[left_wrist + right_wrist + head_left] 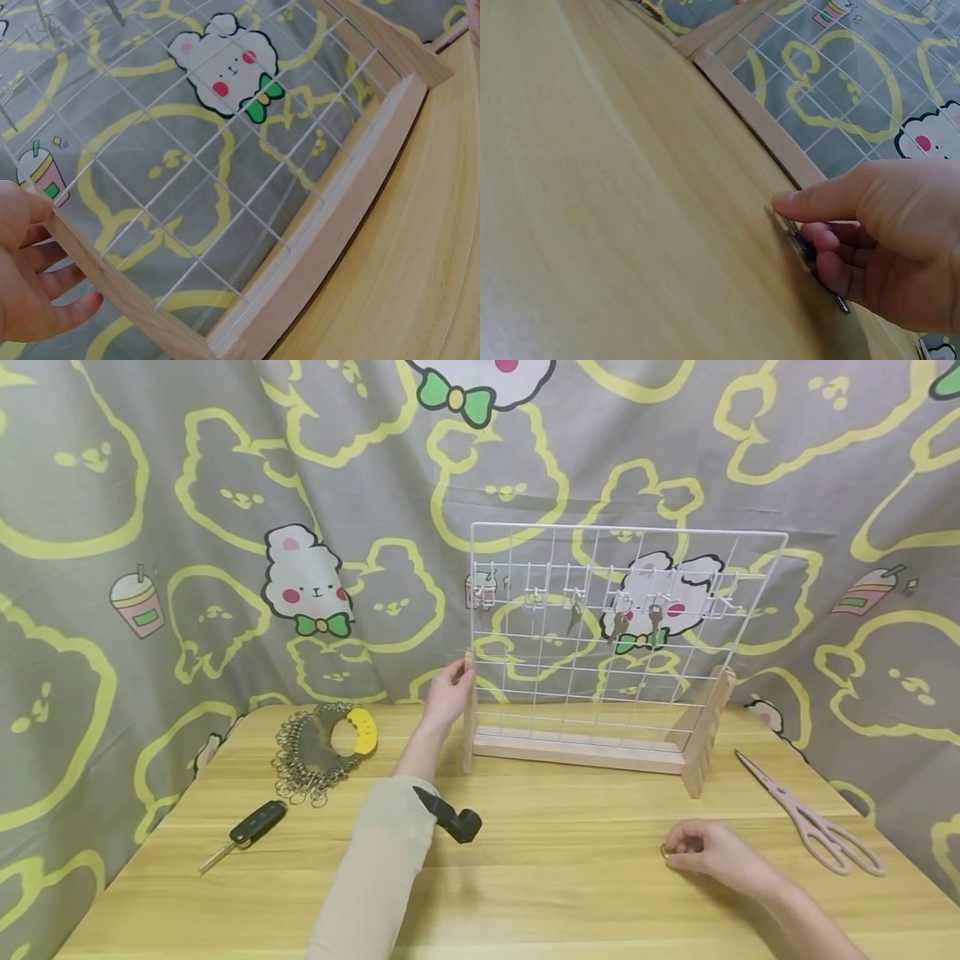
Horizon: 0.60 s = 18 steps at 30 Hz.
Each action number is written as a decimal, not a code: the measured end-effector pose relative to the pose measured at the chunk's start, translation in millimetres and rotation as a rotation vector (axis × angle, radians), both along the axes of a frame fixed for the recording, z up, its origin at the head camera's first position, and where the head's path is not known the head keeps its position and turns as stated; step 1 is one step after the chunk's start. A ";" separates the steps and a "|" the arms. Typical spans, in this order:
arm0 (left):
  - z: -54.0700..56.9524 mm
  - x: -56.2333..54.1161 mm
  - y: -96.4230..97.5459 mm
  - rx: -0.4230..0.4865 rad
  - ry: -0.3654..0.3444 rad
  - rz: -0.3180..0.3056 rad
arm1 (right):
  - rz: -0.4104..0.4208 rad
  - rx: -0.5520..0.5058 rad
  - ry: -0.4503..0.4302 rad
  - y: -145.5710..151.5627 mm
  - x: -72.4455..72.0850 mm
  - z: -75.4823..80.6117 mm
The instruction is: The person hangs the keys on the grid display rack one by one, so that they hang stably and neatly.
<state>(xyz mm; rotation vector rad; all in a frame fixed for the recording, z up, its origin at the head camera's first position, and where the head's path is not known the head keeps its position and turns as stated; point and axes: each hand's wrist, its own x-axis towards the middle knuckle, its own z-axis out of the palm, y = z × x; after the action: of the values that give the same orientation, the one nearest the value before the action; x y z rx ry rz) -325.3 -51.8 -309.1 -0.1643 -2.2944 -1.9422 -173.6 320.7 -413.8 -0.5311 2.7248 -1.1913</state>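
A white wire grid rack (577, 685) with a wooden base stands on the table. Its left wooden upright (124, 292) is pinched at the top by my left hand (450, 691), whose other fingers (64, 281) hang loose behind it. Several small keys (621, 625) dangle from white hooks (536, 597) on the grid. Low over the table, in front of the rack's right end, my right hand (712, 853) pinches a small metal key (843, 304) between thumb and fingers. Most of that key is hidden by the fingers; a ring (664, 852) shows at the fingertips.
Left of the rack lies a large ring of many small metal rings with a yellow grip (364, 732). A black car key (258, 823) lies nearer the front left. Pink scissors (806, 818) lie on the right. A patterned grey curtain (390, 485) hangs behind the table (540, 893).
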 end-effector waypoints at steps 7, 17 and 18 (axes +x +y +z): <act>-0.7 0.5 -0.2 -0.006 -0.014 -0.007 | 0.008 0.036 0.024 -1.3 1.8 -1.0; -0.7 0.6 -0.2 0.006 -0.004 -0.007 | -0.038 0.090 0.073 -4.5 -1.5 2.3; -0.7 0.3 -0.2 0.005 -0.002 -0.008 | -0.042 0.078 0.050 -3.8 -2.2 3.0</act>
<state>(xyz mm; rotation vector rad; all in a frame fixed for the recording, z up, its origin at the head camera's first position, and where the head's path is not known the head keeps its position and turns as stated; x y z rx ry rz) -324.9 -52.0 -309.8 -0.1706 -2.2933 -1.9526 -175.8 316.9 -410.8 -0.5033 2.8250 -1.0892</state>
